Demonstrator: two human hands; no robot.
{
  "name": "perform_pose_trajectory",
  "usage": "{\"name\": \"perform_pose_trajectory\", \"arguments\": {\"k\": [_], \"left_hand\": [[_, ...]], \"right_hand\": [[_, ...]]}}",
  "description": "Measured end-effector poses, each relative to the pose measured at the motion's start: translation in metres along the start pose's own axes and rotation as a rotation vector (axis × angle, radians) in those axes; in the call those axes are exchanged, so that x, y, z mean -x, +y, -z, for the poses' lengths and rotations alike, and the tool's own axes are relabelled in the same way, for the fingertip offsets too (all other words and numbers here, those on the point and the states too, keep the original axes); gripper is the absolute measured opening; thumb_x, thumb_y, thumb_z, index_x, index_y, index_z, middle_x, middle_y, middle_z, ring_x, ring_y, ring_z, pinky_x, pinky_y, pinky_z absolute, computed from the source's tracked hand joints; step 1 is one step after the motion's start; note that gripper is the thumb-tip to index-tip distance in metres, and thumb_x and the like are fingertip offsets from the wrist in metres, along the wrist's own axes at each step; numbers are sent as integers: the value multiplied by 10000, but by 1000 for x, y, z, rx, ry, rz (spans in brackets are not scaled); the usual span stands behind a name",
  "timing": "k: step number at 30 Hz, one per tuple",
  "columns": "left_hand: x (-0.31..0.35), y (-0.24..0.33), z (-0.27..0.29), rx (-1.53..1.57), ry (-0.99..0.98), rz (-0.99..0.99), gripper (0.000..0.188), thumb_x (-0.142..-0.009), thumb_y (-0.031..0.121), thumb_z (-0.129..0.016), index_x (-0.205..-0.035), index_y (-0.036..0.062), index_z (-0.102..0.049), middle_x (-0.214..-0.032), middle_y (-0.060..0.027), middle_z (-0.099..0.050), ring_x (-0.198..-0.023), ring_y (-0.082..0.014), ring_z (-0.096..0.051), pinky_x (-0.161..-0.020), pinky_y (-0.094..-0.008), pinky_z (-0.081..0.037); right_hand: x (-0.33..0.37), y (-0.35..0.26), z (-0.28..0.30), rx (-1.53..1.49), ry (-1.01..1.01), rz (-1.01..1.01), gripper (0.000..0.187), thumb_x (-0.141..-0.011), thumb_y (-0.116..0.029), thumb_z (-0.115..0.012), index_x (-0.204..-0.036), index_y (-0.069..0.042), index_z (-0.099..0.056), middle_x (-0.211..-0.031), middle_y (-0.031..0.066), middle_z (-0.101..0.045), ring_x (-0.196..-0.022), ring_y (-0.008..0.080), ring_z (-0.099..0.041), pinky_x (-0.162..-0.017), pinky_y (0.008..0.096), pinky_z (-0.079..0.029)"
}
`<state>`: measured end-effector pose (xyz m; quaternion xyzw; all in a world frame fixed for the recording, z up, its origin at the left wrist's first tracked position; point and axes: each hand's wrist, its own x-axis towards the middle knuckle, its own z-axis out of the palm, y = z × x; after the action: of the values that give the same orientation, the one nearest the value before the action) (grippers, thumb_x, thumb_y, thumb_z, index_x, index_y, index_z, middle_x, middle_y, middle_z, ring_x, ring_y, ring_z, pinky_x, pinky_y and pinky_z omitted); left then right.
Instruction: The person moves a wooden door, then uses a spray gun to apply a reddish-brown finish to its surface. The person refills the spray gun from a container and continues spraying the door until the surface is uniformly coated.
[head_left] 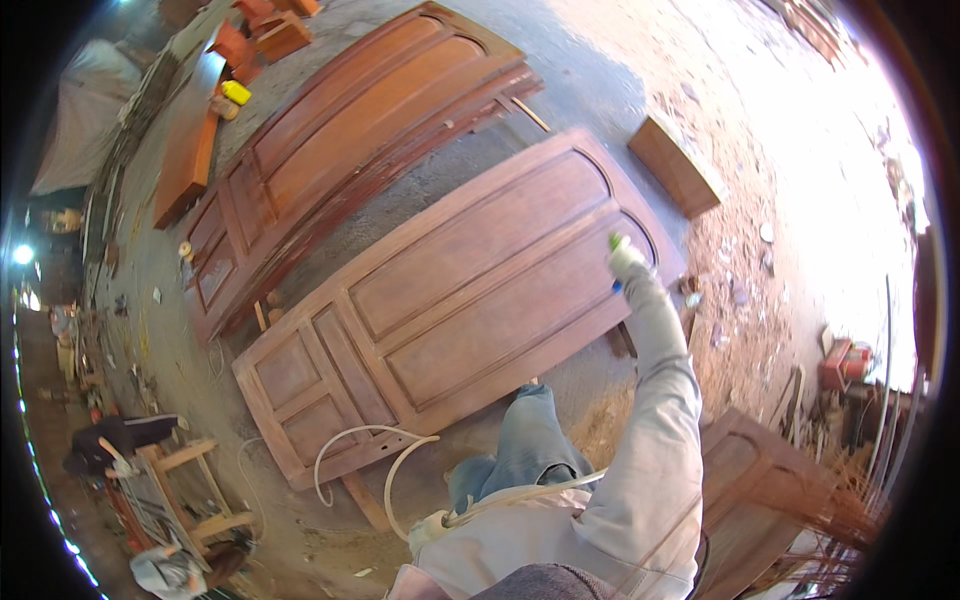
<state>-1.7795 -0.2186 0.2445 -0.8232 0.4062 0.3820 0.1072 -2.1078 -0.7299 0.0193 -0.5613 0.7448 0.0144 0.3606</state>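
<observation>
A large brown panelled wooden door (372,335) lies flat before me, raised on wooden supports. My right hand (628,262), in a pale glove, reaches out over its arched far-right end. The fingers are closed round a small tool; a bit of green shows at its front and a bit of blue below, but its kind is hidden. Close to my body at the lower middle, my left hand (430,528), also gloved, is closed on a pale hose (405,470). The hose loops over the door's near edge and also runs across my front.
Beyond lies a stack of glossier doors (330,120). A wooden block (675,165) stands past the right end. Another door panel (755,500) leans at lower right. At left are an orange-brown board (187,165), a yellow container (236,92) and a person (165,572) by a wooden frame (190,490).
</observation>
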Motion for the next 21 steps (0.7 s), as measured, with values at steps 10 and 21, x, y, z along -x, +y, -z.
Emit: {"name": "perform_pose_trajectory", "arguments": {"k": [10,21], "left_hand": [[43,-30,-39,204,84,130,234,-798,343,-637,-743,117,-656,-737,-144,-658,-722,-368,-631,-676,-475,-480],[52,-27,-57,304,29,272,222,-792,332,-646,-733,118,-650,-729,-142,-654,-711,-363,-629,-664,-469,-479]], "right_hand": [[32,-179,-72,86,-65,216,477,-957,-381,-416,-1259,-17,-483,-1168,286,-612,-1142,429,-572,-947,497,-454],[28,-319,-162,230,101,331,511,-1000,-501,-309,-1105,-98,-604,-1067,191,-688,-1012,364,-663,-858,459,-523]]}}
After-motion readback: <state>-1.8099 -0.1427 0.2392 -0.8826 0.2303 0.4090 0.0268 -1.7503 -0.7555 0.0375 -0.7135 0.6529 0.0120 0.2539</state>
